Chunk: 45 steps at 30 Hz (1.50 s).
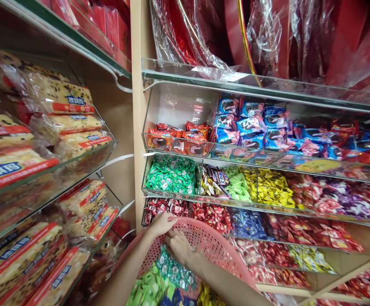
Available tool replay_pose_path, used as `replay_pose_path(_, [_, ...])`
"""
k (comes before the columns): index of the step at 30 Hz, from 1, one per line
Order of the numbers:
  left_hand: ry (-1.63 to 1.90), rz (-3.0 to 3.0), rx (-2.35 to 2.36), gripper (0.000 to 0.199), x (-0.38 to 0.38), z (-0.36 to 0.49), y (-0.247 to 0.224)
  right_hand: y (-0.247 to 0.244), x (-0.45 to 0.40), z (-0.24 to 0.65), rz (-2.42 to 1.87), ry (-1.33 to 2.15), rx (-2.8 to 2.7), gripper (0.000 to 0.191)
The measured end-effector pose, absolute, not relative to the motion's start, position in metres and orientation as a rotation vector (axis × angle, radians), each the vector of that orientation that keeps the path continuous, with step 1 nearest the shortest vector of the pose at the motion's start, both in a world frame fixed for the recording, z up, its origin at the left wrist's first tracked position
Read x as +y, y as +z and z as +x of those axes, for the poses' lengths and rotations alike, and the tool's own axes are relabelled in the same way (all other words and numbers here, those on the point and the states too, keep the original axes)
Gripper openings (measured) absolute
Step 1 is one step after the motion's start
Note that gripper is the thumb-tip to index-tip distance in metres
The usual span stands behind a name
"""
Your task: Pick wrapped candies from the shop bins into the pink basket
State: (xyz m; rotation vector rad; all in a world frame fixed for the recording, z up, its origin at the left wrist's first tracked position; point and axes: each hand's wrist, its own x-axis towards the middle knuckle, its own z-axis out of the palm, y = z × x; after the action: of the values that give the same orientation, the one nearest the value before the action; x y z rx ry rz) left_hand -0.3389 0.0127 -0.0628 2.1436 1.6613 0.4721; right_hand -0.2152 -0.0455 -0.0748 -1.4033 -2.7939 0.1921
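A pink perforated basket (216, 238) is at the bottom centre, with light green candies (149, 287), dark green wrapped candies (176, 270), and some blue and yellow ones inside. My left hand (164, 223) lies over the basket's far rim, its fingers curled over the edge and pressed together. Inside the basket, just above the dark green candies, is my right hand (180, 246); its fingers point down and left, and their tips are partly hidden. Beyond the rim, red candies (165, 207) fill a shelf bin.
Clear shelves (172, 195) ahead hold green candies (172, 174), yellow candies (267, 187) and blue packets (251, 123). Packaged pastries (73, 100) stack on the left shelves. A wooden post (138, 127) stands between. Wrapped red items (315, 42) hang above.
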Motion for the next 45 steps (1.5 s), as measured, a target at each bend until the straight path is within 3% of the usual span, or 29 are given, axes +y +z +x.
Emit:
replay_pose_path(8, [0.470, 2.150, 1.668, 0.031, 0.016, -0.339, -0.067, -0.072, -0.048, -0.216, -1.419, 0.119, -2.768, 0.026])
replay_pose_path(13, [0.484, 2.126, 1.658, 0.028, 0.017, -0.340, -0.070, -0.049, -0.044, -0.203, -1.191, 0.011, -2.743, 0.022])
replay_pose_path(17, [0.471, 2.130, 1.614, 0.021, 0.019, -0.342, -0.074, -0.005, -0.035, -0.191, -1.086, -0.140, -2.697, 0.017])
replay_pose_path(22, [0.489, 2.167, 1.625, 0.030, 0.021, -0.340, -0.073, 0.072, -0.008, -0.189, -1.249, -0.303, -2.348, 0.029])
replay_pose_path(26, [0.483, 2.169, 1.645, 0.031, 0.018, -0.339, -0.068, 0.111, 0.022, -0.196, -1.518, -0.363, -2.211, 0.016])
replay_pose_path(35, [0.485, 2.135, 1.645, 0.029, 0.012, -0.338, -0.060, 0.104, 0.060, -0.214, -1.830, -0.345, -2.076, 0.027])
replay_pose_path(45, [0.482, 2.108, 1.652, 0.032, 0.015, -0.339, -0.064, 0.104, 0.060, -0.215, -1.815, -0.211, -2.001, 0.024])
